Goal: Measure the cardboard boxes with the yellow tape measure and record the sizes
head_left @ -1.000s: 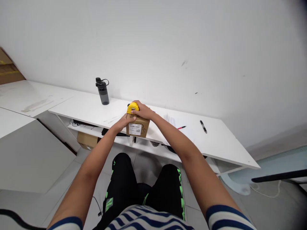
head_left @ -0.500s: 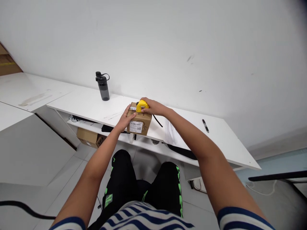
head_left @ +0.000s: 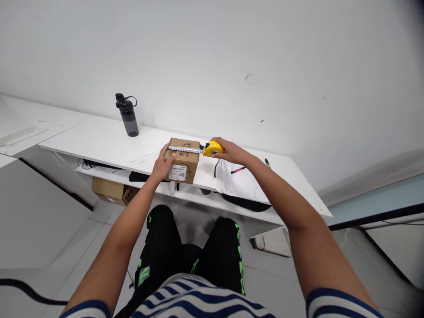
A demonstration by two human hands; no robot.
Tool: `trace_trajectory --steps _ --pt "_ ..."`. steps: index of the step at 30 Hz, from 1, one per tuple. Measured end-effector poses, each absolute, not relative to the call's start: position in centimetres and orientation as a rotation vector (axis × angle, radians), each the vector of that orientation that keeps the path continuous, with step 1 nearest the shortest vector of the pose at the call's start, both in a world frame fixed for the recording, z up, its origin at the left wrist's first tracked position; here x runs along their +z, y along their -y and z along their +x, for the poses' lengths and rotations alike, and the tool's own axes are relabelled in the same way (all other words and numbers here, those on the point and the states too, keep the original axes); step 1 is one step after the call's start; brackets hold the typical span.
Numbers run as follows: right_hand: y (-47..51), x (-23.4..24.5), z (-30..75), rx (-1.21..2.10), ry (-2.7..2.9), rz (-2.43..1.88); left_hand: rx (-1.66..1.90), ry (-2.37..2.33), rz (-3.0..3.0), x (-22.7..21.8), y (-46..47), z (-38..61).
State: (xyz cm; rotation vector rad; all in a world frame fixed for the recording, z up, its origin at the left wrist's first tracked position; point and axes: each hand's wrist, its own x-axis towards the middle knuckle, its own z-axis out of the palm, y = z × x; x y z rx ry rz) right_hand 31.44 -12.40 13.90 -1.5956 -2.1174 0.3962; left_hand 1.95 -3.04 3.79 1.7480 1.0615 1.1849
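Observation:
A small brown cardboard box (head_left: 189, 160) with a white label on its near side stands near the front edge of the white table. My left hand (head_left: 161, 168) grips its left side, thumb on top, and holds the end of the tape blade (head_left: 185, 150) there. The marked blade lies straight across the box top and runs past its right edge. Just right of the box, my right hand (head_left: 234, 153) is closed around the yellow tape measure (head_left: 211, 149). The tip of the blade is hidden by my left fingers.
A dark water bottle (head_left: 129, 120) stands at the back left of the table (head_left: 94, 134). White paper (head_left: 247, 184) and a red-and-black pen (head_left: 237, 170) lie to the right, with a black pen (head_left: 266, 162) farther back. Another cardboard box (head_left: 107, 190) sits below the shelf.
My right hand has drawn the tape measure rightward off the box top, pulling out a length of blade. My left hand stays on the box's left side. The view has shifted to the right.

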Motion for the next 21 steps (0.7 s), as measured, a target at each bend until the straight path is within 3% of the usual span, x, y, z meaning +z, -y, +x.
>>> trace_trajectory --steps 21 --pt "4.2 12.8 18.5 0.442 2.024 -1.379 1.297 -1.034 1.839 4.1 3.6 2.6"
